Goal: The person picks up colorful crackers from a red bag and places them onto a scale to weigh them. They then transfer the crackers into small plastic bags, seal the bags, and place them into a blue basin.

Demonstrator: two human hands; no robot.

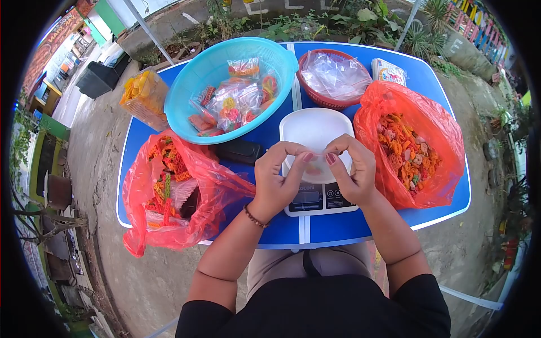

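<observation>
My left hand [278, 176] and my right hand [358, 170] meet over a white kitchen scale [295, 212]. Thumbs and forefingers pinch the top edge of a small clear plastic bag [317, 171], one hand at each side. A little colour shows faintly low in the bag, but I cannot make out its contents. Behind my fingers sits the scale's white weighing bowl [315, 125]. To the right, an open red plastic bag [376, 104] holds orange and pink snack pieces [406, 152]. Another red plastic bag [211, 186] at left contains colourful snacks and some clear packaging.
A light-blue basin [183, 96] with several filled snack packets stands at back left, beside a tub of yellow pieces [143, 96]. Clear bags [336, 73] fill a red basket [307, 93]. A black case [239, 151] and a white pack [389, 72] lie on the blue table [277, 230].
</observation>
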